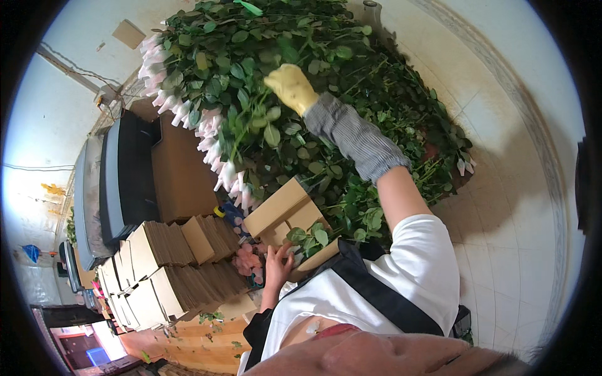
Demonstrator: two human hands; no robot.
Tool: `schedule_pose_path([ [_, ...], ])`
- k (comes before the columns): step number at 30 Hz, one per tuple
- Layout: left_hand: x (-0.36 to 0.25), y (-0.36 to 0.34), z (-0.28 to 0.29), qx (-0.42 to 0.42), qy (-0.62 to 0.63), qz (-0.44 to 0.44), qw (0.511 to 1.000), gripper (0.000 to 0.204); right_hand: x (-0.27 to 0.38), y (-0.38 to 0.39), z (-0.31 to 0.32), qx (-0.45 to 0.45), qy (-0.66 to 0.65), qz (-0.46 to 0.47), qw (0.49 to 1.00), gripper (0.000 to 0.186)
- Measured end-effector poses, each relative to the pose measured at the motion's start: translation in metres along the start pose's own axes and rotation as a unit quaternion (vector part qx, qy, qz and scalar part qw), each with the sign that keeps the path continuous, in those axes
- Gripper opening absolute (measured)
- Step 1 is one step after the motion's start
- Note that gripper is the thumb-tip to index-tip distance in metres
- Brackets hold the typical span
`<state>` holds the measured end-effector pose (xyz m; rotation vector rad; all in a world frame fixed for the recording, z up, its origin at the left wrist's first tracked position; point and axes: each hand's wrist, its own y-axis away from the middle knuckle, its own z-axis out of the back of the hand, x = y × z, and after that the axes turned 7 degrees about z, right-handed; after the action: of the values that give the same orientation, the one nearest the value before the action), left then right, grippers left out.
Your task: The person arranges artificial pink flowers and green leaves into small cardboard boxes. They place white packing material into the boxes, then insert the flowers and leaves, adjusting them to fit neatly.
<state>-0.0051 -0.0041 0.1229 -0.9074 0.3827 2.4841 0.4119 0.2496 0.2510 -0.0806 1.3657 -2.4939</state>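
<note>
A large heap of leafy rose stems (351,125) spreads across the upper middle. Many of the blooms along its left edge are wrapped in pale pink-white sleeves (179,113). Over the heap, my right hand (291,88), in a yellow glove under a grey knitted cuff, is closed at a rose stem; leaves partly hide the grip. My bare left hand (278,266) is low in the middle with bent fingers, against a pale thing (296,255) at an open cardboard piece (282,213). What its fingers hold is hidden. Green leaves (310,238) lie inside the cardboard.
Stacks of flat cardboard (166,269) stand left of my left hand. Beside it are pink flowers (248,260) and a blue bottle with a yellow cap (231,216). A dark padded piece of furniture (128,175) stands farther left. Tiled floor (495,250) lies right of the heap.
</note>
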Motion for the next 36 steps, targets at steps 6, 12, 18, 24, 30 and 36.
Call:
schedule_pose_path([
  [6, 0.017, 0.008, -0.008, -0.021, 0.013, -0.001, 1.000, 0.036, 0.100, 0.046, 0.128, 0.116, -0.088, 0.085, 0.986, 0.020],
  [12, 0.014, 0.015, -0.004, 0.011, 0.027, 0.038, 0.999, 0.035, 0.107, 0.101, 0.212, 0.253, -0.137, 0.014, 0.958, 0.043],
  [18, 0.001, 0.002, -0.001, -0.006, 0.020, -0.006, 1.000, 0.032, 0.101, 0.104, 0.188, 0.128, -0.067, 0.052, 0.988, 0.028],
  [24, 0.009, 0.008, -0.004, 0.006, 0.065, 0.052, 0.997, 0.035, 0.124, 0.113, 0.199, 0.237, -0.144, 0.008, 0.961, 0.033],
  [30, 0.012, 0.006, -0.002, -0.026, -0.021, -0.059, 0.998, 0.035, 0.158, 0.213, 0.219, 0.317, -0.102, -0.084, 0.939, 0.015],
  [36, -0.013, -0.017, 0.028, 0.025, -0.186, -0.183, 0.965, 0.026, 0.194, 0.309, 0.175, 0.272, -0.142, -0.183, 0.934, 0.020],
])
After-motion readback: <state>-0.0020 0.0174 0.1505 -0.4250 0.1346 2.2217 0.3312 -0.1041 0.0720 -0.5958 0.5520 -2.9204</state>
